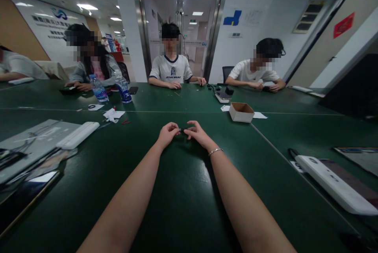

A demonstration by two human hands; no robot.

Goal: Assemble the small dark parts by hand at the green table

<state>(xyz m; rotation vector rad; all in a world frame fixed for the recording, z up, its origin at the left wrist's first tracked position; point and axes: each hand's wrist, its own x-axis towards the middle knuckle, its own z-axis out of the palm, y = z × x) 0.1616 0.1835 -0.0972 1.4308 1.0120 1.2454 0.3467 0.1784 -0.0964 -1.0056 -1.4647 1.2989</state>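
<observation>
Out over the green table (183, 174), my two hands meet in front of me. Between them is a small dark rod-shaped thing (182, 130), lying crosswise; its exact kind is too small to make out. Its left end is pinched in the fingertips of my left hand (168, 134). At the other end, my right hand (199, 134) has its thumb and fingers around the rod, with the index finger raised and curved above it. A bracelet (215, 151) circles my right wrist.
Two water bottles (123, 89), crumpled white paper (111, 114) and a small open box (241, 112) stand beyond my hands. At left lie a grey laptop (47, 131) and a white bar-shaped device (78, 134); another white device (333, 184) is at right. Several people sit around the table.
</observation>
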